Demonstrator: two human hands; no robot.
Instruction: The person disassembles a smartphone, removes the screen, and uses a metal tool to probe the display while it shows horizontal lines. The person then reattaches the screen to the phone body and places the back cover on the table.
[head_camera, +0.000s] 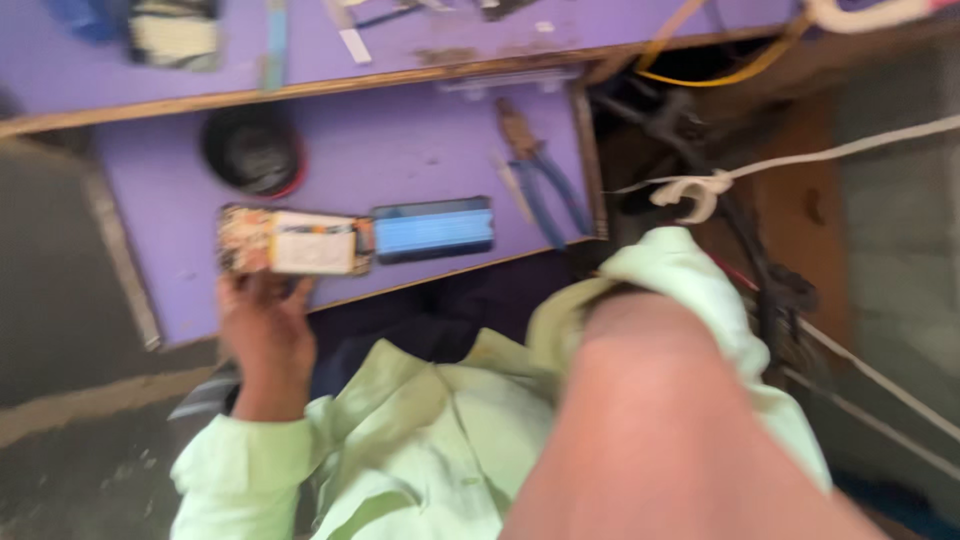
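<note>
One view, from the head camera, blurred by motion. The left hand (262, 325) grips an opened phone (295, 241) from below, fingers curled under its near edge, holding it flat over the purple desk (400, 150). Touching the phone's right end lies a dark phone with a blue screen (433, 229), flat on the desk. Beyond the left hand sits a round black dish (252, 150). Further right of the hand, past the blue-screened phone, blue-handled pliers (540, 175) lie near the desk's right edge. The right forearm (670, 420), its pale green sleeve (680, 275) pushed back, fills the lower right of the frame; the right hand itself is out of view, so its state cannot be told. A white cord (800, 160) runs across on the right, well apart from both hands.
</note>
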